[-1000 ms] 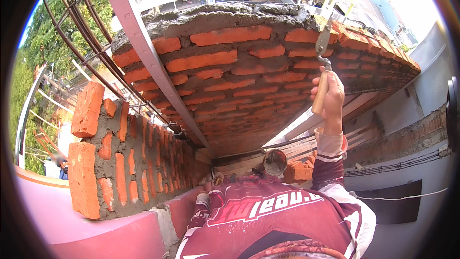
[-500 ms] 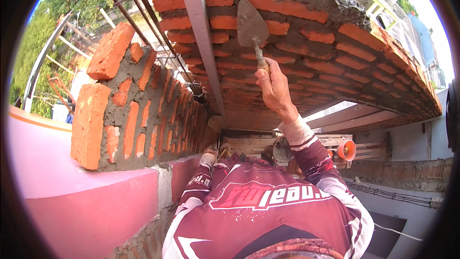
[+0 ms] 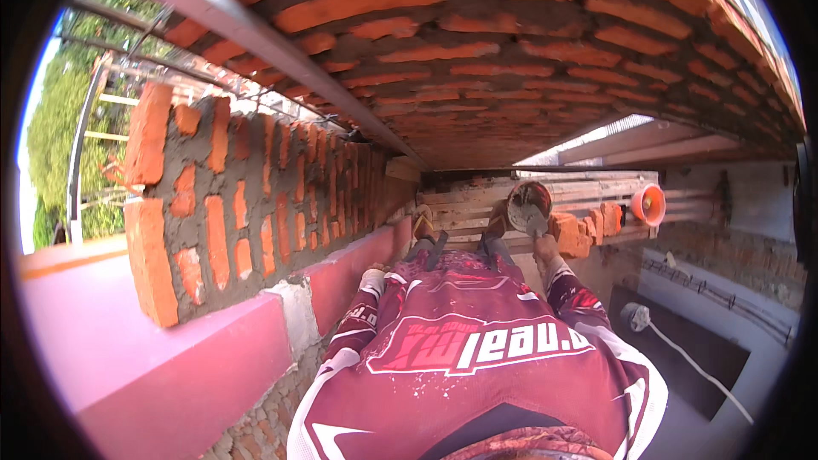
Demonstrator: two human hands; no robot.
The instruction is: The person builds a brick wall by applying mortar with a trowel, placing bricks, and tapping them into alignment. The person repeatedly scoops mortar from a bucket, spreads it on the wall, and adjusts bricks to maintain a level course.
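Observation:
My right hand (image 3: 544, 247) grips a trowel (image 3: 535, 224), its blade down in a round bucket (image 3: 521, 197) of grey mortar. My left hand (image 3: 375, 269) hangs low beside my body near the pink ledge (image 3: 342, 257); its fingers are too small and hidden to make out. Just right of the bucket are stacked loose red bricks (image 3: 569, 232) on wooden planks (image 3: 458, 196). My feet show on the planks below me.
A mortared brick wall (image 3: 239, 209) runs along the left; a larger one (image 3: 477, 68) spans overhead. A metal bar (image 3: 281, 60) and rebar cross at upper left. An orange bucket (image 3: 648, 204) sits right. A white cable (image 3: 699, 366) hangs over a dark opening at lower right.
My right hand and trowel came down from high against the large brick wall to the mortar bucket. The view has tipped downward, so more of the planks and bricks shows.

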